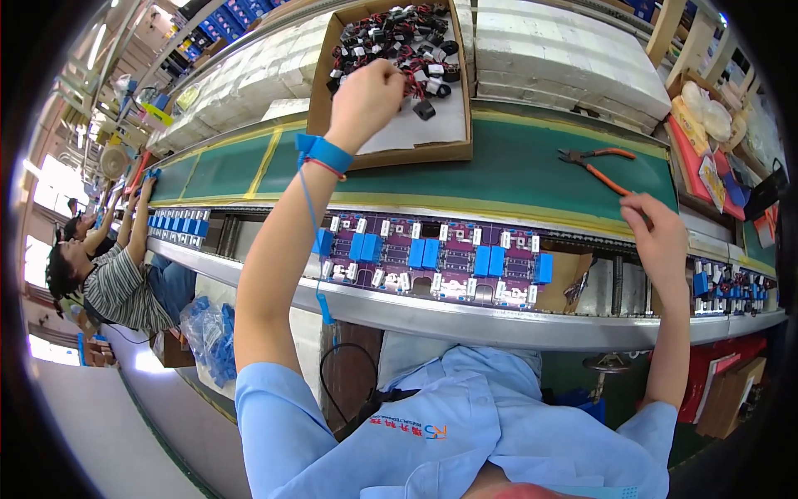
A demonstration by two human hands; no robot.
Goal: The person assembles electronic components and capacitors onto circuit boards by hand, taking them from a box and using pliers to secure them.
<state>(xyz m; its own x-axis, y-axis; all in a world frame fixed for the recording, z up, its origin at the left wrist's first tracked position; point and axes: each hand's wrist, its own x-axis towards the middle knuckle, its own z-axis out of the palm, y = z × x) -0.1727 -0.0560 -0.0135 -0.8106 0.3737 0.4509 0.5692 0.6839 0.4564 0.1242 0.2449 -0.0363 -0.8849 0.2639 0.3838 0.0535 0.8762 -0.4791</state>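
My left hand [366,98], with a blue strap on its wrist, is above a cardboard box [399,158]. Its fingers are pinched together among the parts; what they hold, if anything, is hidden. In the box lies a heap of small black and white components [391,37] with red and black wires. My right hand [661,237] hovers by the orange handle end of the cutting pliers [603,170], thumb and forefinger apart, nothing visible between them. In front of me, a purple circuit board panel [432,258] with blue and white parts sits on the metal rail line.
A green work surface [532,154] runs behind the rail [465,320]. White foam blocks [565,58] are stacked at the back. Another populated board [731,287] is on the line at right. Two people work further left, one in a striped shirt [125,287]. A blue cord hangs from my wrist strap.
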